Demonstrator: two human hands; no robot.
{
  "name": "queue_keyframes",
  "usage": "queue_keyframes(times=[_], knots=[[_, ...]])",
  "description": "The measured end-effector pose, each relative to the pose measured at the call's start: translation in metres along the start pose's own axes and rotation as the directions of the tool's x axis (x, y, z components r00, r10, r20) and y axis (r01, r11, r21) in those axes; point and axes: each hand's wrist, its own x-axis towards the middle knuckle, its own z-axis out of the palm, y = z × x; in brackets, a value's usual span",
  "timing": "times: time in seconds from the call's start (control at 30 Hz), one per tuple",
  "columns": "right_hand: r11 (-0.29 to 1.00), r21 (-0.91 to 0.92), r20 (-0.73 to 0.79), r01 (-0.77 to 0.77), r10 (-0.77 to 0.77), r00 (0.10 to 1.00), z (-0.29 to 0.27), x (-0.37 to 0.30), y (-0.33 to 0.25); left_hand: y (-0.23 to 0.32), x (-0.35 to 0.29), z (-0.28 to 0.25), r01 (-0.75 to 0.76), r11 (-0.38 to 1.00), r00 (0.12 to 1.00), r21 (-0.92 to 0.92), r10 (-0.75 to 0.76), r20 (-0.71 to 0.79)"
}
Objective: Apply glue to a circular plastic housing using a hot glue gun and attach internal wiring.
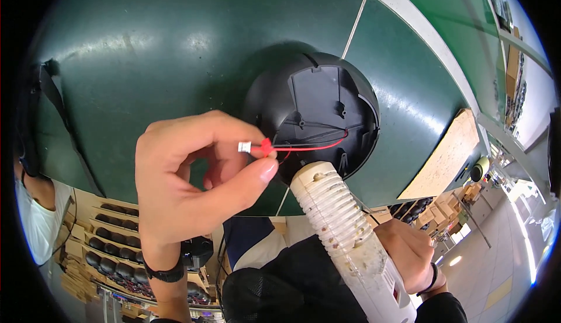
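Over the green surface (175,36), wire held clear of the open black housing, glue gun brought up to it.

Left hand (187,177) pinches the small white connector (244,146) and red wire (310,146) between thumb and fingers (260,171), drawing the wire taut out of the round black housing (327,106). Right hand (409,253) is wrapped around the grip of a white ribbed glue gun (339,218), its nozzel hidden against the housing's lower rim. By my judgement the wire is placed but not yet fixed; no glue shows inside, and the housing lies open.

One head-worn fisheye looks steeply down, close over the green table (175,42).
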Motion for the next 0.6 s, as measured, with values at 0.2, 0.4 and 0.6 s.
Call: queue_keyframes(times=[0.2,0.4,0.6], knots=[[1.0,0.018,0.006,0.003,-0.004,1.0,-0.002,0.004,-0.001,-0.004,-0.015,-0.006,-0.043,0.996,0.999,0.076,0.045,-0.018],[0.997,-0.059,-0.009,-0.05,0.05,0.999,-0.007,0.001,-0.009,-0.002,-0.008,0.0,-0.117,0.986,0.991,0.115,0.124,-0.054],[0.989,-0.007,0.084,-0.15,0.15,0.985,-0.023,-0.004,-0.02,0.02,0.007,-0.001,-0.141,0.949,0.99,0.282,0.137,0.036]])
